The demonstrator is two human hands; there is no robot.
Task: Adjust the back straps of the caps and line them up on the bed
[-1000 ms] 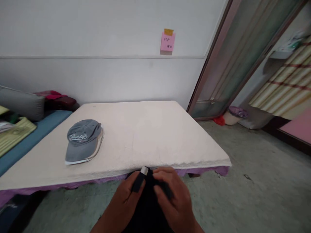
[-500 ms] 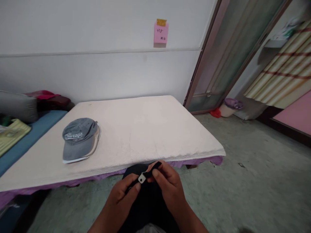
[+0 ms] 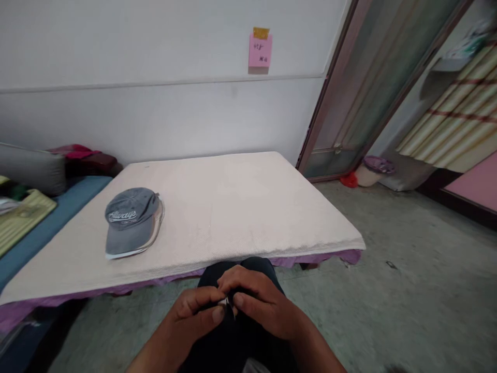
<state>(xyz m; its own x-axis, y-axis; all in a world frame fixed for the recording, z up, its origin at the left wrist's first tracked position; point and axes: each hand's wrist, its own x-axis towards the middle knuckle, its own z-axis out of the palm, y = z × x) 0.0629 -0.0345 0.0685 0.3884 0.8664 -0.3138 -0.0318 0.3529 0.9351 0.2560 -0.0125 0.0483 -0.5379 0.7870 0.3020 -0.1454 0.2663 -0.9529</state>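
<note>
My left hand (image 3: 196, 313) and my right hand (image 3: 258, 300) meet in front of my lap, their fingertips close together. Between them is a small black strap-like piece with a silvery metal part (image 3: 232, 307), mostly covered by my fingers. My left thumb and forefinger pinch it from one side. The right hand's fingers curl over its other side. Dark-trousered knees (image 3: 264, 265) lie beneath the hands. On the bed to the left, beyond my hands, a grey-blue cap (image 3: 134, 220) with white lettering rests on top of other, lighter caps.
A bed with a white cover (image 3: 240, 207) stands against the wall. Left of it are a blue mat (image 3: 83, 192) and a grey cushion (image 3: 34, 168). A pink note (image 3: 260, 52) hangs on the wall. A bin (image 3: 368, 173) stands by the sliding door (image 3: 349, 93).
My right hand has turned and folded over the black strap-like piece, which now shows far less. Both hands have sunk slightly toward my lap. The view has shifted a little left.
</note>
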